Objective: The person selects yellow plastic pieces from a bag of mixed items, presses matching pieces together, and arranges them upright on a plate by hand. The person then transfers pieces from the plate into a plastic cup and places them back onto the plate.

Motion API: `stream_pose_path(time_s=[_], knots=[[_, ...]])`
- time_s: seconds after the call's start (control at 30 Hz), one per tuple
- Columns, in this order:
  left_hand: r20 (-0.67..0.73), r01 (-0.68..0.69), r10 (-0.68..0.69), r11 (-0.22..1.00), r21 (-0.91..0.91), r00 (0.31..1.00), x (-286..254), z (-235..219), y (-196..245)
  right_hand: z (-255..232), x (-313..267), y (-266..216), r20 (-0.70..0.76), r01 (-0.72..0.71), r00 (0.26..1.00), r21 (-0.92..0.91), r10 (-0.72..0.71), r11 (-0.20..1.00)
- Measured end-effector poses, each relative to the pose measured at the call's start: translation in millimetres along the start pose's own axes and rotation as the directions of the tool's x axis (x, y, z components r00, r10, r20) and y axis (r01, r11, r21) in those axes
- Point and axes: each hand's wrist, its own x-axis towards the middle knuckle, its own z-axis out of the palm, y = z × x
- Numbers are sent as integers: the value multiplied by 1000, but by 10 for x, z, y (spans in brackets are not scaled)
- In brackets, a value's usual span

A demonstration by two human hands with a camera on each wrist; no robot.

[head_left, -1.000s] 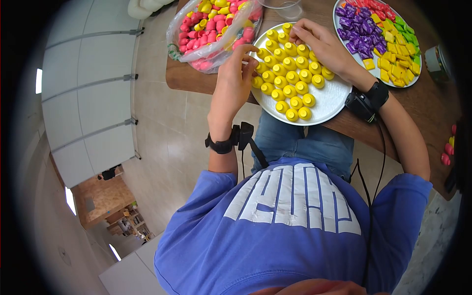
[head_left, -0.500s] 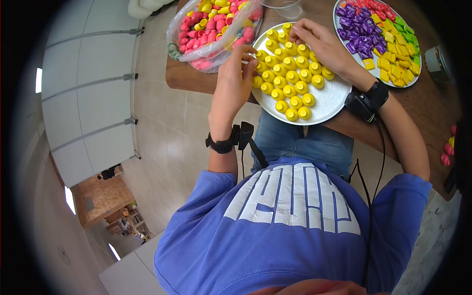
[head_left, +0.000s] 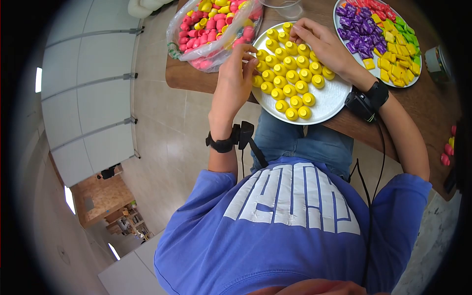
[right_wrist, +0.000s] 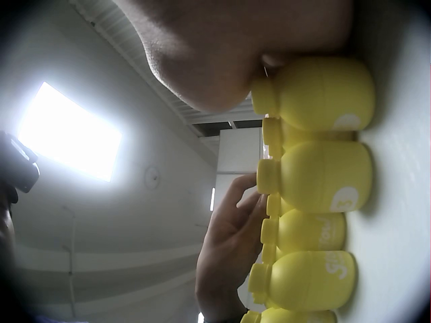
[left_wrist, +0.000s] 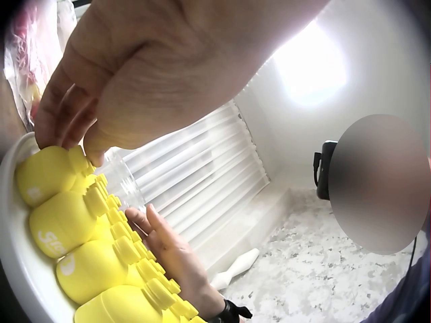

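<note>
At the left edge of the white plate (head_left: 328, 102), the left hand (head_left: 232, 78) bends its fingers down against the outermost yellow bottles (head_left: 292, 77) — whether it grips one, I cannot tell. The bottles stand upright, crowded together on the plate; their white print seems to include an S, the rest blurred or cut off. Along their far right side the right hand (head_left: 323, 47) reaches in, fingers loosely extended — its tips hidden in the right wrist view.

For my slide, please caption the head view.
Left hand and right hand at yellow bottles standing on a round white plate.
</note>
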Motion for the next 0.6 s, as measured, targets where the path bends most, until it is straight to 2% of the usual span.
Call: stream_pose_path(time_s=[0.3,0.37,0.6], knots=[[-6,8,-8,1000,18,1000,6,16,10,-6,-7,0,2,-8,1000,12,8,1000],[-23,-51,52,998,22,998,11,24,-2,-3,-7,-2,4,-12,1000,13,12,1000],[-21,-44,45,999,28,999,9,30,5,3,-22,8,-6,-24,1000,32,24,999]])
